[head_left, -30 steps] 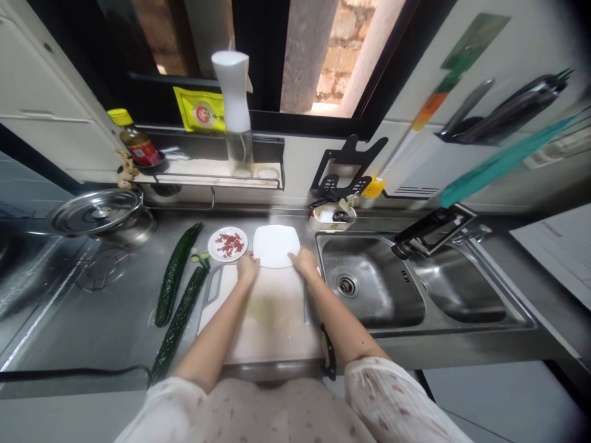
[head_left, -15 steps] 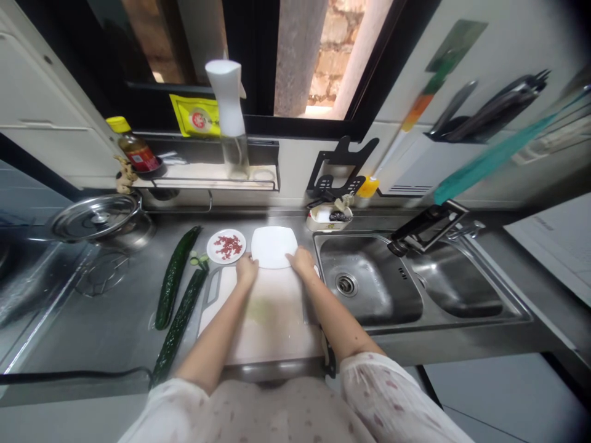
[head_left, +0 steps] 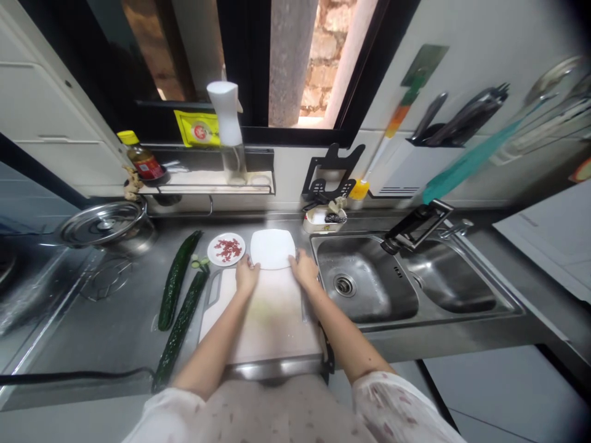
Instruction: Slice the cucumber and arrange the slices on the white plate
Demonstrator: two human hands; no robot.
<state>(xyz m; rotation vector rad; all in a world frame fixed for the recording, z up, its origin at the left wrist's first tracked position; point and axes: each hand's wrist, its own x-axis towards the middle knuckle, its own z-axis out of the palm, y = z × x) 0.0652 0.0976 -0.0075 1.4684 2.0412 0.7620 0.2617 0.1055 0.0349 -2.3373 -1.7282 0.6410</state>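
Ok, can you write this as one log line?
left hand: on square plate, near-left corner | right hand: on its near-right corner | round plate: red bits | two cucumbers: left of cutting board

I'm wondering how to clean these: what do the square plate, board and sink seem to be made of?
Square plate: smooth, even white; perhaps glazed ceramic, though plastic is possible.
Board: probably plastic, with a smooth-looking finish; pale, no wood grain visible, grey handle edging.
Sink: most likely stainless steel, satin to shiny; grey with bright, blurred reflections.
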